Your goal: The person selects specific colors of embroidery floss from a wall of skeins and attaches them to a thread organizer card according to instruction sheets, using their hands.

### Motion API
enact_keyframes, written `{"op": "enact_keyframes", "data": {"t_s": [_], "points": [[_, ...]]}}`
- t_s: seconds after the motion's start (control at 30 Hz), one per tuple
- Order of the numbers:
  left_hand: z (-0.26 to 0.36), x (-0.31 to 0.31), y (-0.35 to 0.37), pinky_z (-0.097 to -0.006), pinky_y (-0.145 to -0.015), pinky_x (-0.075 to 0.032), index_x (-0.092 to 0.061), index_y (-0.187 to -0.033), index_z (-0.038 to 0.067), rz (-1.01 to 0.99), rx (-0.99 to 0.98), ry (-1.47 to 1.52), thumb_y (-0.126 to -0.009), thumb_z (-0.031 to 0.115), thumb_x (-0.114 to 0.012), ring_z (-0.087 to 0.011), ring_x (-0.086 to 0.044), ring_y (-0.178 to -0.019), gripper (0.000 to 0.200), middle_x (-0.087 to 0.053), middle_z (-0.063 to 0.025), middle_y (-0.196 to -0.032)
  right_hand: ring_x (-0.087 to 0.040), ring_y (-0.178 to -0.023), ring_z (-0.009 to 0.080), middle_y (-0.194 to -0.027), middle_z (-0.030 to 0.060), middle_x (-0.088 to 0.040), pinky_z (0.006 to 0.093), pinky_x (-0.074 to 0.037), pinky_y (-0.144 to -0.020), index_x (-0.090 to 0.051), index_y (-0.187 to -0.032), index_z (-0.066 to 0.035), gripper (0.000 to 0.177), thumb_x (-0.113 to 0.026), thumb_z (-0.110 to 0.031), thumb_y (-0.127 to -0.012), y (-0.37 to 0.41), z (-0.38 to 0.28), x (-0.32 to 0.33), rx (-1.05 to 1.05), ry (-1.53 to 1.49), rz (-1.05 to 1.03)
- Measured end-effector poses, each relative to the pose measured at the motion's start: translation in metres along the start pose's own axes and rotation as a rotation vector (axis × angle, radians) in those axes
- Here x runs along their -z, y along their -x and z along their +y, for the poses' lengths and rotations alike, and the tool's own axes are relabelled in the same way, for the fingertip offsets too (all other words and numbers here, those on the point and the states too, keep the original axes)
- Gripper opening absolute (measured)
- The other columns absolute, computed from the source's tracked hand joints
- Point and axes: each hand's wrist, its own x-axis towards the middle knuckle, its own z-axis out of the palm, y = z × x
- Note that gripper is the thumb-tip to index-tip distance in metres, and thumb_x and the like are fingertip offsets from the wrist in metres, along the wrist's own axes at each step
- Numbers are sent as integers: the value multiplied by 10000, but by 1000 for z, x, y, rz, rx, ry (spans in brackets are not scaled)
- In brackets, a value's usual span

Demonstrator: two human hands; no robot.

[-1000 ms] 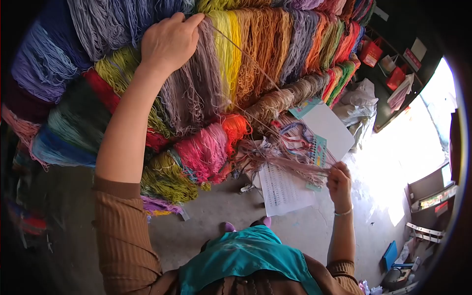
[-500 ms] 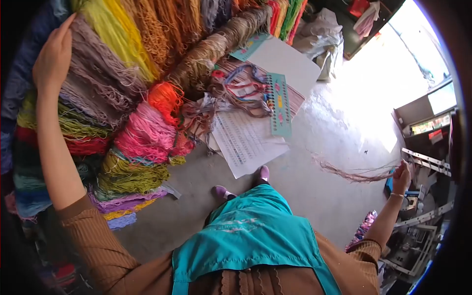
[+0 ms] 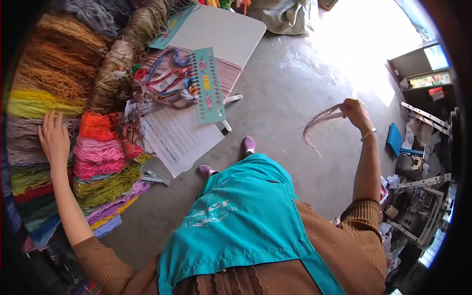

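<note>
My left hand (image 3: 54, 136) lies flat, fingers spread, on the greyish-mauve thread skeins (image 3: 23, 142). Bordering these are yellow skeins (image 3: 42, 104) above and olive-green skeins (image 3: 29, 178) below. Out to the right, over the floor, my right hand (image 3: 357, 115) is closed around one end of a thin bundle of mauve thread (image 3: 319, 121); the loose strands hang off to the left. A punched turquoise card (image 3: 207, 86) with thread bundles (image 3: 167, 91) looped through its holes rests on top of a printed sheet (image 3: 179, 140).
Pink skeins (image 3: 98, 158) and a long roll of brown threads (image 3: 118, 64) lie beside the left arm. A white board (image 3: 221, 32) is at the top. Machinery with metal frames (image 3: 415, 204) and a blue panel (image 3: 394, 139) stand at the right. Grey floor (image 3: 285, 103) lies between.
The view has shifted, with the skeins now further left. My left hand has come down from the upper edge onto the mauve skeins. My right hand has risen inward, still gripping the thread.
</note>
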Motion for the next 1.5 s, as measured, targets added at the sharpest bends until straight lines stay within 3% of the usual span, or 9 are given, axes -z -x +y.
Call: {"op": "enact_keyframes", "data": {"t_s": [0.23,0.53,0.63,0.77,1.03,1.2,1.27,1.43,1.5], "points": [[219,155,-7,-308,-809,-557,-670,-1194,22,294,-531,1209,-942,70,-596,-235,-658,-1059,267,-621,-115,-1281,-527,-659,75,-775,-1,-612,246,-451,-609,-666,-927,-6,125,-620,-118,-957,-38,-41,8,302,-688,-138],[430,277,3,-233,-631,-517,-630,-1245,30,-255,-736,2172,-918,113,-681,-81,-604,-691,341,-638,-86,-1092,-539,-729,38,-854,-23,-646,214,-443,-643,-670,-984,13,133,-673,-107,-927,-39,-125,18,593,-1064,-254],[443,261,-8,-269,-537,-497,-678,-1101,16,-772,-731,2045,-939,192,-668,-98,-589,-576,240,-644,-56,-840,-497,-712,47,-761,-18,-619,231,-414,-627,-688,-900,31,123,-669,-89,-921,-45,-121,33,611,-857,-110],[445,213,3,-261,-458,-433,-680,-992,-6,-856,-607,1988,-983,217,-606,-81,-524,-488,236,-614,-22,-748,-633,-847,84,-935,43,-733,230,-512,-782,-736,-1027,25,141,-638,-49,-958,-73,-64,44,446,-1027,237],[490,140,42,-244,-421,-403,-651,-999,-1,-1020,-575,1866,-1028,209,-544,-68,-508,-439,238,-601,-8,-702,-511,-679,16,-820,-57,-687,176,-377,-589,-759,-1083,-32,185,-708,-147,-946,-81,94,98,144,-718,793],[508,158,50,-374,-588,-537,-662,-1010,40,-800,-606,1689,-985,261,-556,-204,-664,-548,246,-691,-114,-772,-505,-541,80,-683,49,-681,295,-408,-515,-762,-1116,-175,242,-634,-337,-991,-59,148,126,-86,186,894],[516,140,55,-358,-565,-529,-643,-1007,34,-813,-575,1567,-994,233,-536,-188,-658,-547,226,-680,-103,-765,-646,-658,121,-843,65,-735,302,-491,-593,-752,-1119,-186,258,-602,-362,-1004,-52,177,138,233,142,1143],[530,102,60,-387,-613,-555,-597,-1091,16,-886,-550,1535,-988,188,-493,-206,-681,-595,225,-678,-113,-831,-637,-802,50,-917,13,-757,202,-487,-718,-749,-1103,-49,206,-663,-187,-976,-23,224,163,21,-267,1038],[535,105,56,-422,-849,-542,-563,-1246,18,-574,-593,1350,-900,142,-552,-309,-676,-980,368,-642,-189,-1112,-605,-796,39,-899,-17,-732,173,-457,-695,-757,-1080,-29,173,-644,-111,-977,-23,222,157,144,-646,913]]}}
